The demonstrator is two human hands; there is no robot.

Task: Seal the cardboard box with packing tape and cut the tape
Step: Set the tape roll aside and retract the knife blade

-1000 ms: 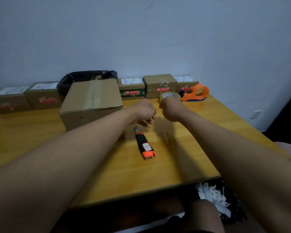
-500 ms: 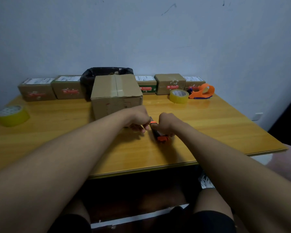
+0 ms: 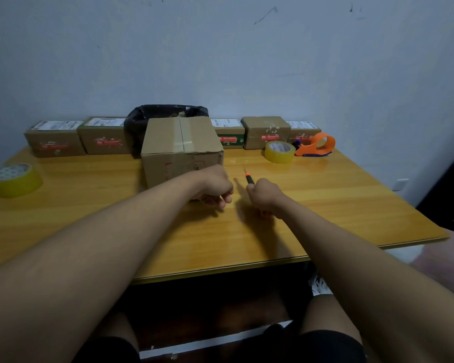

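A closed cardboard box point(image 3: 181, 142) stands mid-table, a strip of tape along its top seam. My right hand point(image 3: 266, 197) grips a black and orange utility knife point(image 3: 249, 178), whose tip points up and away, to the right of the box. My left hand point(image 3: 215, 189) hovers in front of the box's lower right corner with fingers loosely curled and nothing in it. A yellowish roll of packing tape point(image 3: 279, 151) lies behind the knife, and a second roll point(image 3: 15, 179) sits at the table's left edge.
An orange tape dispenser point(image 3: 317, 145) lies at the back right. Several small printed cartons point(image 3: 54, 142) line the wall, with a black-bagged bin point(image 3: 165, 113) behind the box. The wooden table's point(image 3: 325, 205) front edge runs just above my knees.
My right hand has lifted the knife off the table and now holds it with the tip raised. My left hand let go of the knife and drew slightly left.
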